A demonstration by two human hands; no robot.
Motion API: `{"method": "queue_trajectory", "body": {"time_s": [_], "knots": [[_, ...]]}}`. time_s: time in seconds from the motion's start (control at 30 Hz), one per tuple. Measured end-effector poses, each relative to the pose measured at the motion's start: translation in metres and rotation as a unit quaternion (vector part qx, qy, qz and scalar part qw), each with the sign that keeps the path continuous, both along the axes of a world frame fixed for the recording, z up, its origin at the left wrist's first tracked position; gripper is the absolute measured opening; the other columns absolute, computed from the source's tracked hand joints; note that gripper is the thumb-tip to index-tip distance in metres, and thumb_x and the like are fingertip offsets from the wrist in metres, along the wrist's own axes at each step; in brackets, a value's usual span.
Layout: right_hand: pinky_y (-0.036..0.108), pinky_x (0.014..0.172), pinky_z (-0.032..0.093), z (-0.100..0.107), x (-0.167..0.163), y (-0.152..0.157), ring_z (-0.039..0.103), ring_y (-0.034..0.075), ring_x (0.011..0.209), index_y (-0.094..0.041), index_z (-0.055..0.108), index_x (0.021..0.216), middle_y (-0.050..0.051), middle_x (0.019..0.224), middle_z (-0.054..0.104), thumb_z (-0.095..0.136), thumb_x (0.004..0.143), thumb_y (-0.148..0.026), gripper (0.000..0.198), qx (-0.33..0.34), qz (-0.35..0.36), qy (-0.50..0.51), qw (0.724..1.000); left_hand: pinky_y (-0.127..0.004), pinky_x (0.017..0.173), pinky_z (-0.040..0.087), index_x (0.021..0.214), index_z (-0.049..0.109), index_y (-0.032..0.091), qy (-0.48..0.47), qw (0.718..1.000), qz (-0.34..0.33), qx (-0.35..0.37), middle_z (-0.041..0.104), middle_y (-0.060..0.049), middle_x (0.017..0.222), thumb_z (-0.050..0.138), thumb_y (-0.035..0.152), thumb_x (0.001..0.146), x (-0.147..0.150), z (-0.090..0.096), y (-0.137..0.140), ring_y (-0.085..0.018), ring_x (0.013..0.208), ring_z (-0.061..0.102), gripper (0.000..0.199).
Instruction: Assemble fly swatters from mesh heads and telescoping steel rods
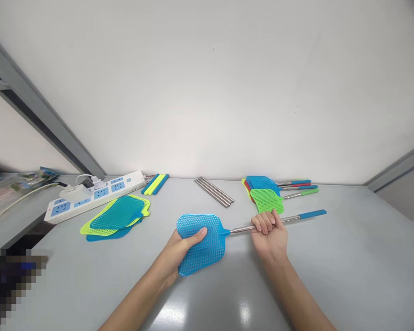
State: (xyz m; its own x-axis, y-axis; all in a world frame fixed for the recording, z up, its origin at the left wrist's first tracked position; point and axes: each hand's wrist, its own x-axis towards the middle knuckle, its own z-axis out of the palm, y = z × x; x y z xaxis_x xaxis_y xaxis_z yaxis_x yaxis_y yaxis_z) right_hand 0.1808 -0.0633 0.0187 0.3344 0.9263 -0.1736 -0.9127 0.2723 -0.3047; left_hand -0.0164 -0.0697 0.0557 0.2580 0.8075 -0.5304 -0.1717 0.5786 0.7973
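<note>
A blue fly swatter (212,248) with a metal rod and a blue grip (313,214) lies across in front of me, held in both hands. My left hand (182,248) pinches its perforated head, thumb on top and the other fingers hidden beneath. Around the metal rod, near its middle, the fingers of my right hand (269,232) are closed. Just beyond my right hand rests a pile of fly swatters, with a green one (265,201) in front and a blue one (260,183) behind it.
At the back left is a white power strip (100,195) with plugs. Loose swatter heads (119,214) lie before it, and blue and yellow grips (155,184) beside it. Several metal rods (214,191) lie near the wall (210,92) on the grey table (89,280).
</note>
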Motion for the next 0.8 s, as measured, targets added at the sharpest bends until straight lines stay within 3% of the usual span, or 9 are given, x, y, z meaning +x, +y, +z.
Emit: {"method": "queue_trajectory", "body": {"time_s": [0.47, 0.8], "knots": [[0.020, 0.041, 0.028, -0.002, 0.002, 0.002, 0.023, 0.005, 0.037, -0.018, 0.029, 0.055, -0.009, 0.045, 0.018, 0.045, 0.077, -0.019, 0.027, 0.002, 0.013, -0.053, 0.999, -0.037, 0.076, 0.049, 0.102, 0.055, 0.016, -0.008, 1.000, 0.009, 0.000, 0.064, -0.011, 0.099, 0.067, 0.034, 0.063, -0.001, 0.002, 0.002, -0.026, 0.087, 0.060, 0.044], [0.021, 0.045, 0.033, 0.004, 0.012, 0.004, 0.032, 0.006, 0.043, -0.017, 0.036, 0.059, -0.007, 0.052, 0.027, 0.042, 0.077, -0.023, 0.020, -0.032, 0.024, -0.011, 0.999, -0.037, 0.078, 0.048, 0.104, 0.054, 0.015, 0.001, 1.000, -0.005, 0.028, 0.062, -0.013, 0.102, 0.065, 0.034, 0.065, -0.004, 0.003, 0.006, -0.026, 0.088, 0.060, 0.045]]}}
